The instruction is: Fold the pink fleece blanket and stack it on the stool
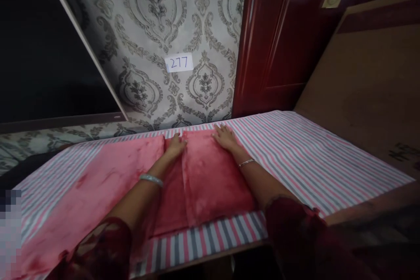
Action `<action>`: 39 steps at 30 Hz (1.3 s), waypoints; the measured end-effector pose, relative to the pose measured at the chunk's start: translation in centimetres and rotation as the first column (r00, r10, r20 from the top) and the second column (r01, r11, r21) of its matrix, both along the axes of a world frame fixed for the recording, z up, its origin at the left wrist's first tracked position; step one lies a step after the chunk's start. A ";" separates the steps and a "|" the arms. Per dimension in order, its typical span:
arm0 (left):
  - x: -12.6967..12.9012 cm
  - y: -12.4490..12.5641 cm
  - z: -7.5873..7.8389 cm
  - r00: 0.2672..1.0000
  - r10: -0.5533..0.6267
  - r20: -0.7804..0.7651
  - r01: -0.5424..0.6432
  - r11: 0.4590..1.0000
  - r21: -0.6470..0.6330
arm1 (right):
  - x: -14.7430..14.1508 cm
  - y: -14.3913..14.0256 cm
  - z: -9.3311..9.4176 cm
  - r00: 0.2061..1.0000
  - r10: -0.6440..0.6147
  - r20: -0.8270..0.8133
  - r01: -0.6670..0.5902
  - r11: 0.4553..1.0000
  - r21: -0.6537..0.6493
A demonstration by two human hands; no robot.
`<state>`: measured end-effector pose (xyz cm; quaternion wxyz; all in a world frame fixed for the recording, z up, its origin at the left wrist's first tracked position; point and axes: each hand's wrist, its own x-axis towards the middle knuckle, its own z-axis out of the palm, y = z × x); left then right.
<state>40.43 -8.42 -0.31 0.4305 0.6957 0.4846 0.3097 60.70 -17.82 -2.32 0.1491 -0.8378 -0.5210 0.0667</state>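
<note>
Left hand (176, 145), right hand (225, 138): apart, palms down, fingers unclenched, at the far end of a folded, pinkish-red, smooth-looking fabric (215, 183); likely soft, light, floppy, best held by opposite corners. Beneath: pink-grey-white striped cloth (295, 157).

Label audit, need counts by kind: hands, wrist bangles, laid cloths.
Bare hands: 2 (left hand, right hand)
Wrist bangles: 2 (pale green round bangle, thin silver metal bangle)
Cloths: 2 (folded pink cloth, apparently one piece; pink, grey, white striped cloth)
Total: 6
</note>
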 end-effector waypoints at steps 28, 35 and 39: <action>-3.0 -12.9 -6.4 0.627 -0.210 -0.750 0.702 0.569 0.427 | -4.3 -13.2 -4.4 0.982 0.058 0.180 -0.058 0.998 -0.003; -3.1 -13.1 -6.2 0.646 -0.214 -0.733 0.686 0.583 0.435 | -4.6 -13.2 -4.1 0.982 0.050 0.184 -0.050 0.999 -0.004; -3.2 -13.0 -6.4 0.646 -0.212 -0.733 0.687 0.578 0.439 | -4.7 -13.1 -4.2 0.981 0.054 0.184 -0.054 0.999 -0.002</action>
